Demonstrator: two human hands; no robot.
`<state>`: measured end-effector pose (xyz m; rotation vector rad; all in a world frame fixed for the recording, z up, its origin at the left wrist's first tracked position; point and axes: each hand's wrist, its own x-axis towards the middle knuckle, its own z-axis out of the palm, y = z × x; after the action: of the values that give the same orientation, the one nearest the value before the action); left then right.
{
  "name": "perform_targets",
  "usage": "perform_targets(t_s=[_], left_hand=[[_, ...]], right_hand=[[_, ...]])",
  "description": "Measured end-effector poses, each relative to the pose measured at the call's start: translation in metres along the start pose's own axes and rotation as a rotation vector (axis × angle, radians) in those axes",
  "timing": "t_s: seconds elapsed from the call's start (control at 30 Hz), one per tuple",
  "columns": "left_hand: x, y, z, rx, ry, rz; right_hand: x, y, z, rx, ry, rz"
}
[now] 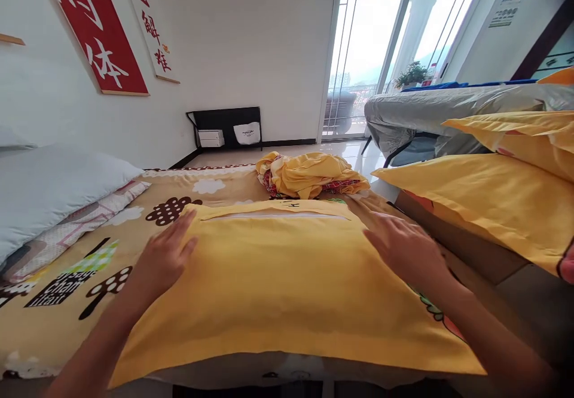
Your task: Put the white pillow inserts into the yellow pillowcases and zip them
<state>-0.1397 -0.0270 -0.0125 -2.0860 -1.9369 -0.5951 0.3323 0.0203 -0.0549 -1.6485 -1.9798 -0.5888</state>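
Note:
A yellow pillow (287, 278) in its case lies flat on the patterned bed sheet (67, 278) right in front of me. Its zip opening (273, 216) runs along the far edge, showing white inside. My left hand (164, 257) rests flat and open on the pillow's left side, fingers spread. On the pillow's right side my right hand (403, 248) lies flat too, palm down. Neither hand grips anything.
A crumpled yellow and red cloth (309, 175) sits beyond the pillow. Two yellow pillows (493, 201) are stacked at the right. A grey pillow (49, 186) lies at the left. A covered bed (430, 114) and glass doors (372, 51) stand further back.

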Motion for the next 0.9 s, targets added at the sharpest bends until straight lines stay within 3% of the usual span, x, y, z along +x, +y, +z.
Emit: perform_targets(t_s=[0.03,0.1,0.2,0.27,0.4,0.53,0.7,0.83,0.9], left_hand=[[0.030,0.022,0.000,-0.047,-0.020,0.037],[0.080,0.052,0.009,-0.111,-0.133,-0.021],[0.105,0.061,0.046,-0.119,-0.242,-0.046],[0.091,0.048,0.076,-0.119,-0.302,-0.076],[0.052,0.021,0.113,-0.204,-0.181,-0.134],[0.037,0.016,0.111,-0.280,-0.024,-0.119],[0.006,0.012,0.100,-0.180,0.210,-0.315],[-0.016,0.007,0.101,-0.196,0.214,-0.405],[-0.019,0.005,0.102,-0.205,0.218,-0.411]], right_hand=[[0.026,-0.030,0.000,0.070,-0.041,-0.051],[0.067,-0.077,0.010,0.192,-0.168,-0.095],[0.085,-0.100,0.046,0.259,-0.469,-0.030],[0.072,-0.093,0.069,0.289,-0.533,-0.005],[0.037,-0.077,0.090,0.328,-0.333,0.008],[0.026,-0.075,0.084,0.393,-0.229,0.035],[0.021,-0.070,0.073,0.413,-0.173,0.003],[0.043,-0.081,0.044,0.171,-0.328,0.072],[0.063,-0.104,0.021,0.058,-0.411,-0.001]])
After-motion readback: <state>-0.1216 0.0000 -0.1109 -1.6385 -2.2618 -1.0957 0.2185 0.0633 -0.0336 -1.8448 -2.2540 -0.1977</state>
